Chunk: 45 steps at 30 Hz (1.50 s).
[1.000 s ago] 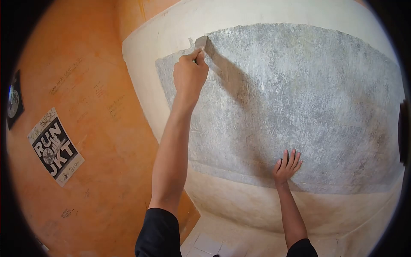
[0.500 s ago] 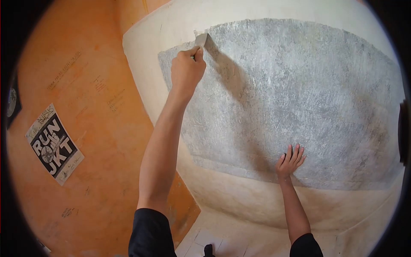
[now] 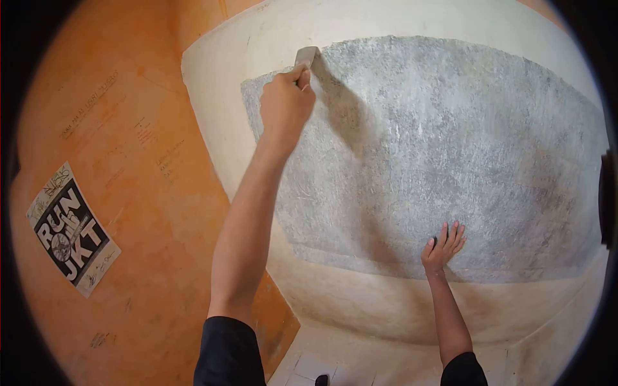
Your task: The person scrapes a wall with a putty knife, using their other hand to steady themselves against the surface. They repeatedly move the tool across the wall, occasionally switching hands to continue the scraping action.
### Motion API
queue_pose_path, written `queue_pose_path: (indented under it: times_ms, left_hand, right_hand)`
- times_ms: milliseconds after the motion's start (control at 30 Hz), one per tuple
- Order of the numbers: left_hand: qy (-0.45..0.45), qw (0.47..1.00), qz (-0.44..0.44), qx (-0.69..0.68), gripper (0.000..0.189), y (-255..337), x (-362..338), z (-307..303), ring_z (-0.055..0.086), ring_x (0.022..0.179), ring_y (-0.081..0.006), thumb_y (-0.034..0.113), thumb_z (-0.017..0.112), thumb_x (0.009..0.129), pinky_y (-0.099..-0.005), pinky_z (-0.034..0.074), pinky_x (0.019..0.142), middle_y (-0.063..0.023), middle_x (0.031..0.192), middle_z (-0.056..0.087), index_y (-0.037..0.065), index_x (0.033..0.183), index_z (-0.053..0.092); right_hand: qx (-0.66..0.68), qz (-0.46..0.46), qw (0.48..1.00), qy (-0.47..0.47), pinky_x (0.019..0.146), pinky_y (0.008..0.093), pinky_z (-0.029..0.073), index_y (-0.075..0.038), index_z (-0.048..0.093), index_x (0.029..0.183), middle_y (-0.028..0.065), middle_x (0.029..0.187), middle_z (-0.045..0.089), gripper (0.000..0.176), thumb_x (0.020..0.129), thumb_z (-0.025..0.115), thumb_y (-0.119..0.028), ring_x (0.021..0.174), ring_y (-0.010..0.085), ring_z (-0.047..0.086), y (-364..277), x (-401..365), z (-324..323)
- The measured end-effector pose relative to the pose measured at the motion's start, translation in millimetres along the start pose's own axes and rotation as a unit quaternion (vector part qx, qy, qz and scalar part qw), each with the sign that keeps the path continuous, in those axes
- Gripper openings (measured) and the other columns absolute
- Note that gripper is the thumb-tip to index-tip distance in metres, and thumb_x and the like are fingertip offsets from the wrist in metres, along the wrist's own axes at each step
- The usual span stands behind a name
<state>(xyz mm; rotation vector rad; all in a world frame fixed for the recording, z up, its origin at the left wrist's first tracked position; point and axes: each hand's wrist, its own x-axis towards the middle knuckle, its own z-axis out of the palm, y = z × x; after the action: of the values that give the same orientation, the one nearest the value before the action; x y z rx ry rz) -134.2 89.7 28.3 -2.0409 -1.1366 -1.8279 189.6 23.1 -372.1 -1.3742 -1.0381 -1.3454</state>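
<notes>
My left hand (image 3: pixel 287 106) is raised to the upper left of a grey, rough-textured patch (image 3: pixel 425 148) on a white wall. Its fingers are wrapped around a putty knife (image 3: pixel 307 56), whose wide flat blade meets the patch's top edge; most of the handle is hidden in the fist. Lower down and to the right, my right hand (image 3: pixel 443 249) lies on the patch near its bottom edge, fingers spread, holding nothing.
An orange wall (image 3: pixel 122 212) with handwriting meets the white wall (image 3: pixel 219 109) at the left. A black-and-white "RUN JKT" poster (image 3: pixel 72 230) hangs there. Pale floor tiles (image 3: pixel 347 373) and a dark object (image 3: pixel 322 380) show at the bottom.
The view has shifted slightly. The putty knife's blade has moved a little along the patch's top edge, and the ragged light bit beside it is out of sight. My right hand stays on the patch.
</notes>
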Motion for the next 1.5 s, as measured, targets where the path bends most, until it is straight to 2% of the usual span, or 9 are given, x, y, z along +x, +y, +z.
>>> queue_pose_path:
  times_ms: [233, 300, 600, 700, 767, 867, 1300, 1367, 1500]
  left_hand:
    - [-0.072, 0.996, 0.013, 0.053, 0.029, -13, -41, -7, 0.069, 0.08, -0.042, 0.024, 0.058, 0.097, -0.0472, 0.055, 0.073, -0.0242, 0.084, 0.07, 0.011, 0.118, 0.073]
    - [-0.027, 0.997, 0.067, 0.033, 0.028, -18, -28, 3, 0.069, 0.079, -0.0421, 0.021, 0.056, 0.097, -0.0477, 0.055, 0.072, -0.0243, 0.082, 0.07, 0.01, 0.118, 0.072]
    - [-0.07, 0.996, 0.042, 0.022, 0.029, -11, -17, 2, 0.069, 0.079, -0.0438, 0.021, 0.054, 0.098, -0.0477, 0.055, 0.072, -0.0268, 0.081, 0.069, 0.008, 0.116, 0.073]
    - [0.007, 0.996, 0.091, 0.012, 0.023, -13, -18, 2, 0.07, 0.069, -0.039, 0.014, 0.05, 0.099, -0.0466, 0.055, 0.061, -0.023, 0.073, 0.069, 0.004, 0.095, 0.071]
    - [-0.097, 0.995, 0.029, 0.025, 0.03, -8, -29, -7, 0.069, 0.08, -0.0436, 0.021, 0.055, 0.097, -0.0475, 0.055, 0.075, -0.0272, 0.083, 0.069, 0.008, 0.117, 0.073]
    - [-0.034, 0.999, 0.009, -0.028, 0.03, -5, -5, 5, 0.069, 0.08, -0.0436, 0.021, 0.055, 0.097, -0.0469, 0.055, 0.076, -0.027, 0.083, 0.069, 0.009, 0.117, 0.073]
    - [-0.071, 0.996, 0.022, 0.047, 0.029, 15, -19, 1, 0.071, 0.077, -0.0404, 0.02, 0.056, 0.097, -0.0454, 0.055, 0.074, -0.0247, 0.084, 0.071, 0.008, 0.117, 0.073]
    - [-0.04, 0.998, -0.019, -0.048, 0.029, 9, -3, 3, 0.071, 0.077, -0.0409, 0.02, 0.056, 0.097, -0.0452, 0.056, 0.074, -0.0243, 0.082, 0.071, 0.007, 0.116, 0.073]
    - [-0.059, 0.997, 0.025, 0.051, 0.03, 16, -22, 5, 0.069, 0.076, -0.0417, 0.024, 0.058, 0.096, -0.0455, 0.055, 0.073, -0.0248, 0.081, 0.07, 0.008, 0.116, 0.073]
  right_hand:
    - [-0.032, 0.01, 0.999, -0.013, 0.117, 0.0605, 0.015, -0.003, 0.046, 0.146, 0.0222, 0.155, 0.038, 0.052, 0.103, 0.039, -0.031, 0.145, 0.0454, 0.03, 2, -4, 1]
    - [-0.035, 0.017, 0.999, -0.013, 0.117, 0.0612, 0.015, -0.004, 0.043, 0.147, 0.022, 0.156, 0.036, 0.052, 0.103, 0.039, -0.031, 0.146, 0.0451, 0.029, -1, -5, 4]
    - [-0.034, 0.002, 0.999, 0.008, 0.117, 0.0618, 0.014, -0.006, 0.039, 0.15, 0.0223, 0.158, 0.033, 0.053, 0.102, 0.04, -0.03, 0.146, 0.0456, 0.027, -5, 0, 5]
    - [-0.046, 0.009, 0.999, -0.009, 0.117, 0.0621, 0.014, -0.006, 0.038, 0.15, 0.0227, 0.158, 0.032, 0.053, 0.103, 0.039, -0.03, 0.146, 0.0457, 0.027, -4, -2, 3]
    - [-0.038, 0.001, 0.999, -0.004, 0.117, 0.0621, 0.014, -0.005, 0.039, 0.15, 0.0229, 0.158, 0.032, 0.053, 0.103, 0.039, -0.03, 0.146, 0.0458, 0.027, -3, -1, 4]
    - [-0.035, 0.002, 0.999, 0.004, 0.117, 0.0619, 0.014, -0.005, 0.04, 0.149, 0.0232, 0.157, 0.033, 0.052, 0.103, 0.039, -0.03, 0.146, 0.046, 0.027, -2, -2, 7]
    - [-0.028, 0.009, 1.0, -0.006, 0.117, 0.0619, 0.014, -0.004, 0.043, 0.147, 0.0232, 0.155, 0.036, 0.051, 0.103, 0.039, -0.03, 0.146, 0.0461, 0.028, 0, -5, 4]
    - [-0.031, 0.009, 0.999, -0.006, 0.117, 0.062, 0.014, -0.004, 0.043, 0.146, 0.0232, 0.155, 0.037, 0.051, 0.103, 0.039, -0.03, 0.146, 0.0462, 0.028, -1, -6, 3]
    - [-0.033, 0.023, 0.999, -0.019, 0.117, 0.0622, 0.015, -0.004, 0.045, 0.145, 0.023, 0.155, 0.037, 0.05, 0.103, 0.039, -0.03, 0.146, 0.046, 0.028, -2, -6, 3]
